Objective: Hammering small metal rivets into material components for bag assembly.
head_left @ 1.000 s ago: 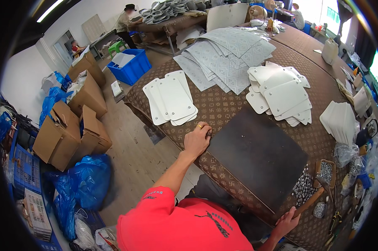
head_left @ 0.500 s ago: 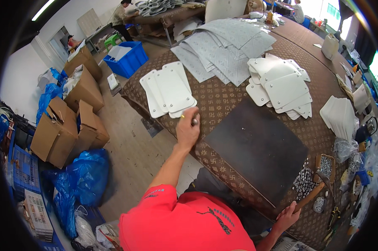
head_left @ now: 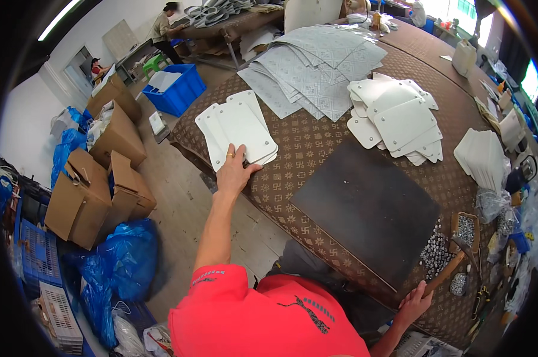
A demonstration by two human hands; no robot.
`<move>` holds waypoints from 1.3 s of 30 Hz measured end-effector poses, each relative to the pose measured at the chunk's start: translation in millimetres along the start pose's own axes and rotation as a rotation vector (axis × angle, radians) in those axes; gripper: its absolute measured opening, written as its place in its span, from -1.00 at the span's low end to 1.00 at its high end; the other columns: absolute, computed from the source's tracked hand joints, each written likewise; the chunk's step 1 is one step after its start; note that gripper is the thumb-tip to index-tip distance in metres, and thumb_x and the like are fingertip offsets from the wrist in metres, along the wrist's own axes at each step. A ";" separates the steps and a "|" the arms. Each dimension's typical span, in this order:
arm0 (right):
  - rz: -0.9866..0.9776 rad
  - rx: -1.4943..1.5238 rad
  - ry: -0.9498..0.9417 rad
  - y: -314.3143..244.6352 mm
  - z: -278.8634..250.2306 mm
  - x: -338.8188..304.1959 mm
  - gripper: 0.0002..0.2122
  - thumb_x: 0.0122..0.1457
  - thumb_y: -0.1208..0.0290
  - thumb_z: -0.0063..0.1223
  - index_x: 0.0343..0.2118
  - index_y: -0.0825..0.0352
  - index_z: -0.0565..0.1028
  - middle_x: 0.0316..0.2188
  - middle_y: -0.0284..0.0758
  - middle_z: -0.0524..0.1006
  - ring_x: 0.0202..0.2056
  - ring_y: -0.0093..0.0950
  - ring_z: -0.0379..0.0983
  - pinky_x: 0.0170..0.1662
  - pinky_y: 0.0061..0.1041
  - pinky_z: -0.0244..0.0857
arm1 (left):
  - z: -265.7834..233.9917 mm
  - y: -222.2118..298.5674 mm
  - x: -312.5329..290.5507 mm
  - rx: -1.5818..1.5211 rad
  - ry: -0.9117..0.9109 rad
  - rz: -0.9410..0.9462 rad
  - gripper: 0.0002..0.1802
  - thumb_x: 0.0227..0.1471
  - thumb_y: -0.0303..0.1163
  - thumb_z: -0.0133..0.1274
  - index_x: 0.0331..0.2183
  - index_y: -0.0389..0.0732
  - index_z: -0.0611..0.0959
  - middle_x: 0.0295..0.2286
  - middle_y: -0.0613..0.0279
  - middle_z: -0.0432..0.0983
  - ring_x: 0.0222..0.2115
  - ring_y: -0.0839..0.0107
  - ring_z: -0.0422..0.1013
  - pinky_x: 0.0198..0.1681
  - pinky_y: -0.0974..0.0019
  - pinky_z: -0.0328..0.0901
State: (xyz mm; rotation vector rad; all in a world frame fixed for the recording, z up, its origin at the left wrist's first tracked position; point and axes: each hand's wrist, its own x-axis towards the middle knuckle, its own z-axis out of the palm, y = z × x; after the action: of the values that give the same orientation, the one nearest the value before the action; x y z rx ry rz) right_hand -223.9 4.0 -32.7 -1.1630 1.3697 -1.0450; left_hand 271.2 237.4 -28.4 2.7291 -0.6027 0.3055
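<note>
My left hand [head_left: 236, 171], with a ring on one finger, rests its fingertips on the near edge of a small stack of white panels [head_left: 245, 128] with metal studs at their corners. A short metal rod, mostly hidden, shows as a dark end between its fingers and thumb. At the lower right, my right hand [head_left: 415, 304] is closed round the wooden handle of a hammer [head_left: 444, 275]. The hammer's head lies over a box of small metal fasteners [head_left: 466, 229]. Between my hands a dark square mat [head_left: 367, 208] lies on the patterned tabletop.
Loose fasteners [head_left: 435, 253] are scattered beside the mat. Further off lie a larger pile of white panels [head_left: 403, 122], grey patterned sheets [head_left: 322, 71] and a fanned white stack [head_left: 479, 159]. Cardboard boxes [head_left: 81, 196] and a blue crate [head_left: 175, 89] stand left. People work in the background.
My left hand has moved left from beside the white stack onto its near edge. The right hand and hammer have barely moved. The view has shifted slightly.
</note>
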 end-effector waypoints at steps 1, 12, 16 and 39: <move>-0.002 0.004 0.000 1.3 -1.2 -0.1 -0.82 0.38 0.28 -0.04 -0.35 0.20 0.31 -0.70 -0.64 0.13 -0.75 -0.82 -0.02 -0.76 -0.69 -0.16 | -1.9 2.4 -0.8 -0.005 0.001 0.005 -0.29 0.03 0.01 0.23 0.13 -0.15 0.48 0.19 -0.12 0.29 0.01 -0.01 0.46 -0.08 0.06 0.43; 0.007 0.024 -0.007 2.0 1.1 1.5 -0.87 0.38 0.34 -0.05 -0.31 0.22 0.34 -0.69 -0.63 0.15 -0.75 -0.81 0.02 -0.77 -0.69 -0.14 | -18.9 -12.2 21.4 -0.016 0.496 0.358 -0.50 -0.06 -0.45 0.23 -0.02 -0.06 0.53 -0.25 0.27 0.61 -0.42 0.13 0.58 -0.46 0.15 0.45; 0.015 0.020 0.006 1.3 0.8 2.3 -0.87 0.38 0.34 -0.05 -0.32 0.22 0.34 -0.69 -0.63 0.15 -0.75 -0.81 0.03 -0.77 -0.69 -0.14 | -51.7 41.2 17.2 -0.175 0.444 0.631 -0.43 -0.17 -0.58 0.23 -0.04 -0.05 0.56 -0.30 0.23 0.59 -0.53 0.22 0.53 -0.53 0.20 0.42; 0.041 0.017 0.006 0.1 10.9 -2.6 -0.82 0.35 0.30 0.04 -0.38 0.17 0.32 -0.68 -0.64 0.17 -0.72 -0.82 0.07 -0.72 -0.70 -0.11 | 9.2 173.3 -19.2 -1.365 -0.470 0.113 -0.80 0.02 -0.59 0.21 -0.23 -0.26 0.71 -0.35 0.34 0.59 -0.38 0.60 0.46 -0.24 0.42 0.37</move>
State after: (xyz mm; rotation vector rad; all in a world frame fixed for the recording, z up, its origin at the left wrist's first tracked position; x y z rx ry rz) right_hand -213.1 6.5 -33.6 -1.1157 1.3813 -1.0294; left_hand 179.1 92.7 4.5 1.4126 -0.6994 -0.5611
